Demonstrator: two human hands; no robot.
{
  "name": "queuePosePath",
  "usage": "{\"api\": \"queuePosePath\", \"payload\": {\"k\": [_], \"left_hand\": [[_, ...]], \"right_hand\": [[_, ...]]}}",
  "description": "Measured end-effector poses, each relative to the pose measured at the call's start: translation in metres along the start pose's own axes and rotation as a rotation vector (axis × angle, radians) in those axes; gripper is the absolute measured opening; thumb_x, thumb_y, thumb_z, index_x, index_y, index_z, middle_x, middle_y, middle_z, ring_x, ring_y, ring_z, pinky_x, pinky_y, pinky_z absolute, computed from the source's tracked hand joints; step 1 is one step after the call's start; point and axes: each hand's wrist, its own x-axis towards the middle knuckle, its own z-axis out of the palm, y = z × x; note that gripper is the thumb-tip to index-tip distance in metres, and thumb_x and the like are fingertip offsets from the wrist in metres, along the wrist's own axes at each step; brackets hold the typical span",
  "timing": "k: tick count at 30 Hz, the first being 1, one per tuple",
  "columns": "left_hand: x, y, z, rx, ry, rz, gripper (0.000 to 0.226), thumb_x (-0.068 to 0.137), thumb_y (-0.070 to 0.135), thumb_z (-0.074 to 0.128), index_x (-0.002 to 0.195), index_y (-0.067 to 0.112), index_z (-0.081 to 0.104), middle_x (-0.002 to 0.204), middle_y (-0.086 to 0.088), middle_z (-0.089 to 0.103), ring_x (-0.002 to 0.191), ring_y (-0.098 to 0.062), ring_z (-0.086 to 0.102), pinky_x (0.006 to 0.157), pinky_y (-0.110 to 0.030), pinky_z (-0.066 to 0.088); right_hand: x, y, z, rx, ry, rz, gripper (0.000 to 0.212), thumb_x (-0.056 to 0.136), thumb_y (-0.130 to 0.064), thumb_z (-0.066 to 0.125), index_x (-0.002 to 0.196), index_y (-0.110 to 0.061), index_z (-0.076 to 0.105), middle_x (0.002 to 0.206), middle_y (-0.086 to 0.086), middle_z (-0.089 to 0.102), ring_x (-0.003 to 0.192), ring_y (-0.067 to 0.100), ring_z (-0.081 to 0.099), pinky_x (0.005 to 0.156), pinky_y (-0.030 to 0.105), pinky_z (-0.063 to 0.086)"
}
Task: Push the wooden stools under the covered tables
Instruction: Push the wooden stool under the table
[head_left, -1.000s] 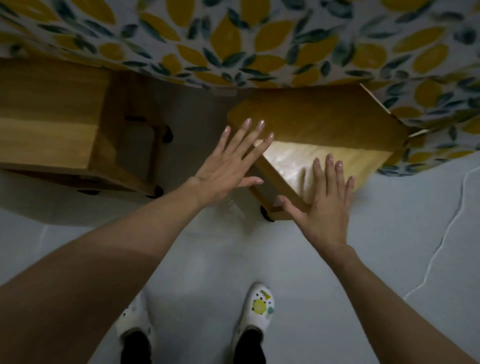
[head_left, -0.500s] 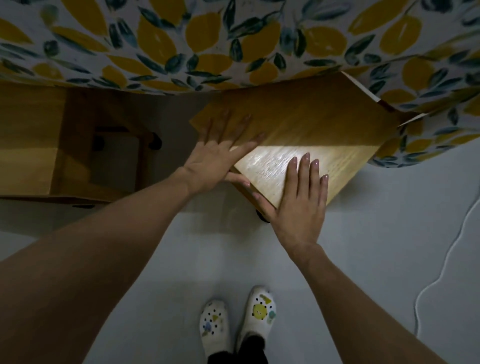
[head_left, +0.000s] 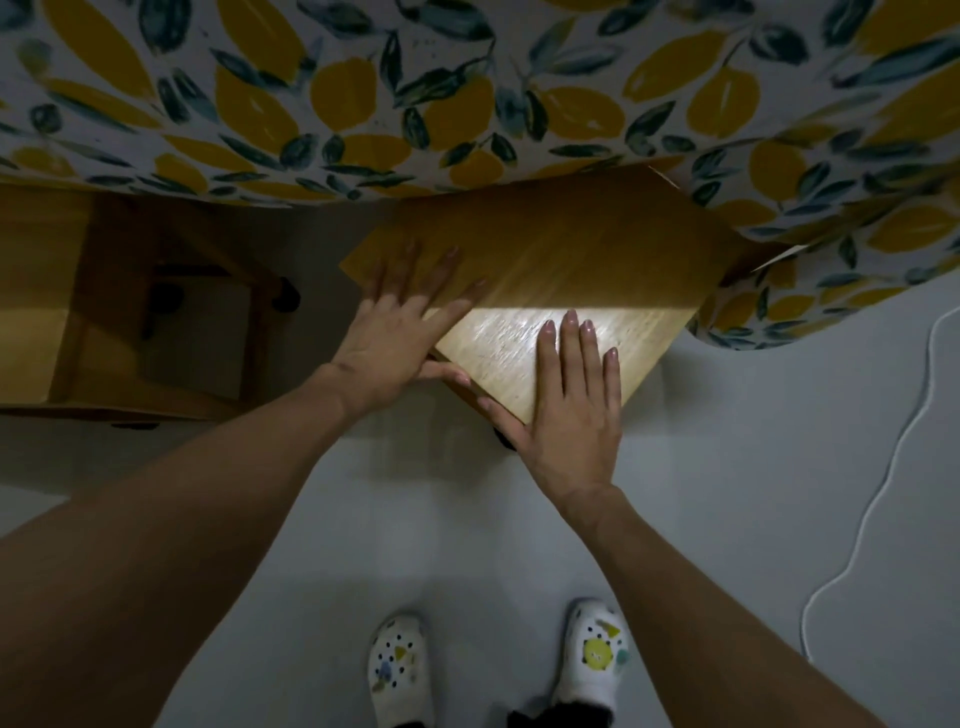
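A wooden stool (head_left: 566, 270) stands turned at an angle, its far half in shadow beneath the lemon-print tablecloth (head_left: 467, 93). Both palms lie flat on its seat, fingers spread and holding nothing. My left hand (head_left: 400, 332) rests on the seat's left corner, thumb along the near edge. My right hand (head_left: 571, 395) covers the near corner, where light falls on the wood. A second wooden stool (head_left: 47, 312) stands at the left, partly under the cloth.
The tablecloth hangs in a fold at the right (head_left: 810, 270), touching the stool's far corner. A white cable (head_left: 883, 467) snakes across the grey floor at the right. My two white patterned shoes (head_left: 595, 660) stand below.
Both hands came down flat onto the stool seat. The stool has slid farther under the tablecloth, and my feet have stepped closer together.
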Motion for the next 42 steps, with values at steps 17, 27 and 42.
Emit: {"api": "queuePosePath", "payload": {"k": [17,27,42], "left_hand": [[0.009,0.128,0.01,0.011,0.114,-0.227,0.088,0.078,0.077,0.013,0.151,0.028,0.009,0.16,-0.011,0.01,0.146,-0.041,0.004,0.113,-0.059,0.0],[0.01,0.139,0.013,-0.021,0.116,-0.258,0.082,0.08,0.076,0.013,0.15,0.034,0.003,0.161,-0.01,0.007,0.146,-0.038,0.002,0.115,-0.056,0.002],[0.01,0.154,0.013,-0.049,0.099,-0.302,0.084,0.08,0.077,0.012,0.151,0.033,0.002,0.161,-0.01,0.004,0.146,-0.038,0.0,0.115,-0.056,0.003]], "right_hand": [[0.043,0.192,-0.032,-0.024,-0.203,-0.451,0.098,0.082,-0.08,0.036,0.154,-0.016,0.019,0.161,0.01,0.018,0.15,0.024,0.011,0.122,0.044,0.007],[0.046,0.202,-0.029,0.026,-0.151,-0.485,0.096,0.081,-0.079,0.041,0.153,-0.017,0.023,0.161,0.007,0.022,0.149,0.023,0.015,0.122,0.045,0.011],[0.053,0.212,-0.035,-0.022,-0.181,-0.528,0.098,0.08,-0.081,0.038,0.152,-0.016,0.022,0.161,0.008,0.019,0.149,0.025,0.013,0.121,0.044,0.008]]}}
